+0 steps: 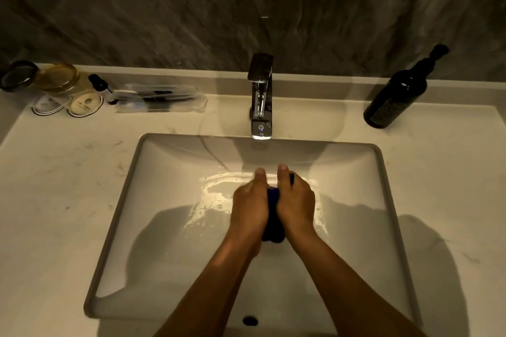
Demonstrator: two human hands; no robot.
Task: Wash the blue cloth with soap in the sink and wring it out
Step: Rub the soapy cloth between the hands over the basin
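Observation:
The blue cloth (273, 216) is bunched into a dark roll and squeezed between my two hands over the middle of the white sink (153, 200). My left hand (250, 204) presses it from the left, my right hand (295, 200) from the right, both thumbs pointing toward the faucet. Only a narrow strip of cloth shows between my palms, with a lump hanging below my wrists. Soapy water and foam (216, 189) lie in the basin around my hands. The dark soap pump bottle (397, 96) stands at the back right of the counter.
A chrome faucet (261, 96) rises behind the basin; no stream is visible. At the back left stand a glass jar (59, 78), paper coasters (83, 105), a small dark bottle and a clear tray with wrapped items (161, 97). An overflow hole (250, 320) sits in the near wall.

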